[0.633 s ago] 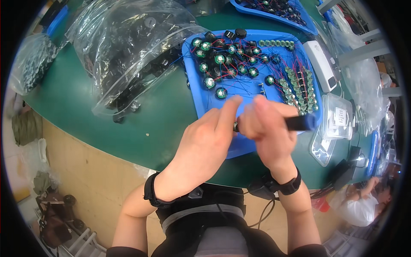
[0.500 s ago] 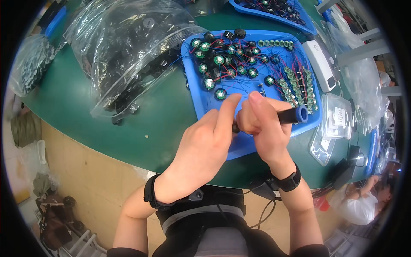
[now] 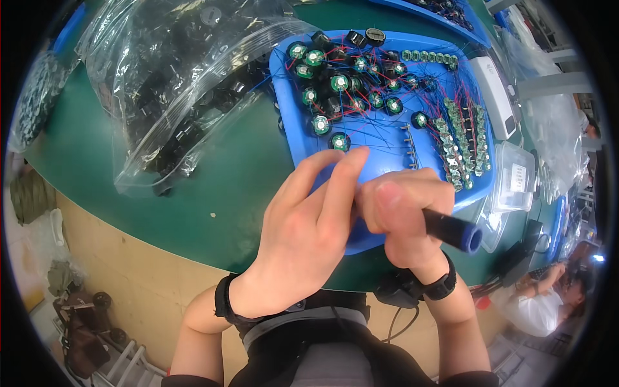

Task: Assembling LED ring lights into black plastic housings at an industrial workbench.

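Observation:
My right hand [image 3: 406, 206] is closed round a black, tube-like tool [image 3: 448, 231] with a blue ring at its end, which sticks out to the right. My left hand [image 3: 303, 226] meets it at the near edge of a blue tray [image 3: 377, 169]. The left index finger is raised and bent; its thumb and whatever lies between the fingers are hidden. Just beyond my hands, the tray holds several round black parts with green circuit boards [image 3: 340, 82] and thin red and blue wires. Rows of small green boards [image 3: 461, 145] stand along its right side.
A large clear plastic bag [image 3: 193, 71] of black parts lies left of the tray on the green table [image 3: 213, 238]. A white device [image 3: 493, 97] and a clear plastic box [image 3: 514, 177] sit to the right. Another blue tray [image 3: 445, 14] is at the back. A person [image 3: 538, 309] sits far right.
Both hands have come a little lower in the picture, toward me. The tool's blue end has swung down and right. The view has shifted slightly.

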`<state>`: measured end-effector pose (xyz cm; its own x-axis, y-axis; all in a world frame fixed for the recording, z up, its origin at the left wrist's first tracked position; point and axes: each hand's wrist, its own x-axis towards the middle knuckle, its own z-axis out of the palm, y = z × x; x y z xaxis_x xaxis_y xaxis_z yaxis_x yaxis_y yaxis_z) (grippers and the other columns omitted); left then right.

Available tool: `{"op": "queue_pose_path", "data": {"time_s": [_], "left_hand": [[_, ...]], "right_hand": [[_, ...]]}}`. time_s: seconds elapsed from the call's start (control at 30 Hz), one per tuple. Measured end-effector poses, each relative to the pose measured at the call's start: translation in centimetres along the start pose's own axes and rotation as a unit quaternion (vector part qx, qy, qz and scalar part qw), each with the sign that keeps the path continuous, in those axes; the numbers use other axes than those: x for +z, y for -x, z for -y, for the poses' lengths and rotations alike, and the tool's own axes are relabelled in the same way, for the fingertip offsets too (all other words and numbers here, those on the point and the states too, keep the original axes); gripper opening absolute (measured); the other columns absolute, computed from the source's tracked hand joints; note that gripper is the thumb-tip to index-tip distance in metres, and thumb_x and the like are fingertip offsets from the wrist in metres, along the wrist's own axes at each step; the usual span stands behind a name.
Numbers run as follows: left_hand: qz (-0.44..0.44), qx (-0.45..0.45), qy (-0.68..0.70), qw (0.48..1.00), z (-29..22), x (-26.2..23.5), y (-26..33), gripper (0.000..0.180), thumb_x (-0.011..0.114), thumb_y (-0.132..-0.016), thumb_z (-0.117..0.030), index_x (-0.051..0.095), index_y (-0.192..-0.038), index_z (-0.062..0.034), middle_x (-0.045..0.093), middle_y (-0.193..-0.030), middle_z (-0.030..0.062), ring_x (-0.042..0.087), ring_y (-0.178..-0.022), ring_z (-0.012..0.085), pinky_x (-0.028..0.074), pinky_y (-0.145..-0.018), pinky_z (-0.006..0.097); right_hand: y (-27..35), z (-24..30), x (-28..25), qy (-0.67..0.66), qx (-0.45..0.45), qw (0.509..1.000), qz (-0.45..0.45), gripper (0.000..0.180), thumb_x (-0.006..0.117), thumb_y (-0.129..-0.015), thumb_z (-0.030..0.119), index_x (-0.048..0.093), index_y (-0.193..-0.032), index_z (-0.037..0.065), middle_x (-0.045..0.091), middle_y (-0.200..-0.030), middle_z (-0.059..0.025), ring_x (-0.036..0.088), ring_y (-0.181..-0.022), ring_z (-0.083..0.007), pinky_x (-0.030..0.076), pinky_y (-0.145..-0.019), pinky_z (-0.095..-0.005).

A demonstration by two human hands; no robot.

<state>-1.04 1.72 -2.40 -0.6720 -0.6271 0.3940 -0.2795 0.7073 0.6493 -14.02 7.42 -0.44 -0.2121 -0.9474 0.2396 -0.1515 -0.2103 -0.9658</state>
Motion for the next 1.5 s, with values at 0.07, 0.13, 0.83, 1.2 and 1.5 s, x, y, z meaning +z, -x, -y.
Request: {"op": "queue_pose_path", "data": {"time_s": [0.07, 0.13, 0.83, 1.2, 1.5], "left_hand": [[0.007, -0.005, 0.017, 1.0, 0.2, 0.0, 0.0, 0.056, 0.065, -0.07, 0.003, 0.052, -0.125, 0.0004, 0.064, -0.088, 0.0102, 0.06, -0.099, 0.0291, 0.052, -0.074, 0.037], [0.013, -0.008, 0.018, 1.0, 0.3, -0.1, 0.1, 0.058, 0.067, -0.069, 0.003, 0.052, -0.126, -0.0002, 0.065, -0.087, 0.0099, 0.06, -0.1, 0.0292, 0.052, -0.074, 0.037], [-0.124, 0.04, -0.027, 0.991, 2.0, -2.9, -6.9, 0.023, 0.072, -0.074, 0.002, 0.066, -0.097, -0.0023, 0.07, -0.099, 0.0079, 0.067, -0.071, 0.0171, 0.052, -0.064, 0.027], [-0.06, -0.115, -0.252, 0.959, 7.6, -7.8, -3.4, 0.02, 0.072, -0.08, -0.009, 0.069, -0.098, -0.0011, 0.071, -0.089, 0.0086, 0.065, -0.072, 0.0208, 0.051, -0.068, 0.031], [-0.04, -0.095, -0.282, 0.954, 7.5, -6.9, -3.8, 0.026, 0.074, -0.074, -0.006, 0.069, -0.1, -0.0013, 0.067, -0.094, 0.0106, 0.062, -0.09, 0.0285, 0.049, -0.084, 0.037]], "right_hand": [[-0.2, -0.1, 0.0, 0.008, -0.018, 0.999, 0.037, 0.037, 0.054, -0.087, 0.012, 0.043, -0.053, 0.001, 0.044, -0.048, -0.0069, 0.041, -0.04, -0.019, 0.031, -0.043, -0.0315], [-0.6, -0.5, 0.0, 0.006, -0.029, 0.997, 0.069, 0.035, 0.055, -0.083, 0.011, 0.044, -0.052, 0.0, 0.045, -0.048, -0.0078, 0.042, -0.04, -0.0207, 0.031, -0.043, -0.0322], [-0.9, 0.5, -6.4, 0.49, 0.153, 0.857, -0.032, 0.023, 0.072, -0.077, 0.02, 0.063, -0.078, -0.001, 0.061, -0.065, -0.0163, 0.063, -0.061, -0.0307, 0.047, -0.059, -0.0361], [-1.0, 1.5, -5.6, 0.356, 0.147, 0.902, -0.195, 0.019, 0.069, -0.08, 0.011, 0.062, -0.094, 0.001, 0.068, -0.073, -0.0119, 0.063, -0.062, -0.0199, 0.046, -0.059, -0.0294], [-0.6, 1.9, -5.5, 0.216, 0.094, 0.957, -0.17, 0.016, 0.07, -0.08, 0.007, 0.063, -0.093, 0.002, 0.061, -0.072, 0.0, 0.051, -0.062, -0.0031, 0.035, -0.054, -0.0198]]}}
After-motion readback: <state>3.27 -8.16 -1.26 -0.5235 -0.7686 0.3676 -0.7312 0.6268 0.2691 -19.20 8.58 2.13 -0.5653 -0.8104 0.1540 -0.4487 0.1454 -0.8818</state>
